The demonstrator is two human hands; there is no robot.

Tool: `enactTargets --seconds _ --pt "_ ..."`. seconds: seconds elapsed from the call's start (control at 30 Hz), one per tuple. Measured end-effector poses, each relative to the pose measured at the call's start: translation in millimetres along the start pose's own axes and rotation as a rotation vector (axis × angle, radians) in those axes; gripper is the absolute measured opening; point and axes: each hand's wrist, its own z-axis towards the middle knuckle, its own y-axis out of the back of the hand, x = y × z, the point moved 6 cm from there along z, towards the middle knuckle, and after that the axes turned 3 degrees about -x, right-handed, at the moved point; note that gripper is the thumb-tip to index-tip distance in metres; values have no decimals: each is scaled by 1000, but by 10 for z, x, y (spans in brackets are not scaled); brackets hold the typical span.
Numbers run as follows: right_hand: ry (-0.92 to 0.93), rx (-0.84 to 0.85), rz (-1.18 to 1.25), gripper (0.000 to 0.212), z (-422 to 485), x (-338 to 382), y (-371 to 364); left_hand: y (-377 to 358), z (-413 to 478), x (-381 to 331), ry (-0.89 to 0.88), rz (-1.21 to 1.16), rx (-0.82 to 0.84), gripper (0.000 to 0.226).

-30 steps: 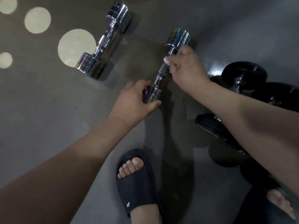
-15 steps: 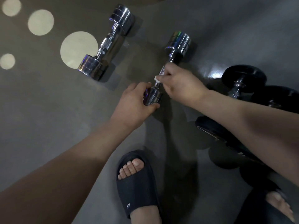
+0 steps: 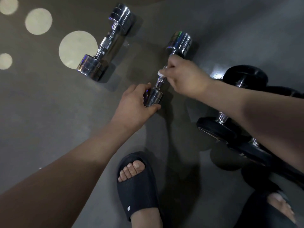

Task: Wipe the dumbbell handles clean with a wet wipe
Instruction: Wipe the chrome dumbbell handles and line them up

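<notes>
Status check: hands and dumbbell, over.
Left hand grips dumbbell at near head. Right hand pinches wipe on handle. Black dumbbells lie under right forearm.

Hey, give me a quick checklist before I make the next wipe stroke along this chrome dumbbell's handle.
1. Left hand grips the near head of the chrome dumbbell, steadying it: ok.
2. Right hand pinches the wet wipe against the handle: ok.
3. Bare handle shows between both hands: ok.
4. Wipe moist enough: cannot tell.
5. Second chrome dumbbell lies apart, out of the way: ok.
</notes>
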Motion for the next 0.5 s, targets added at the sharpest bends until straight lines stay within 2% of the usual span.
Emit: enactTargets --seconds 0.07,0.17,0.3,0.43,0.5 --pt "22 12 -9 19 -46 95 -41 6 2 -3 -3 5 1 75" --pt "176 71 20 16 -150 247 -134 4 3 -10 -1 16 3 74" --pt "-17 -101 27 20 -31 -31 17 2 -1 8 5 7 -3 74" --pt "167 32 20 33 -138 234 -119 24 11 -1 7 7 7 73" --pt "79 -15 41 38 -79 97 -77 31 13 11 29 0 10 72"
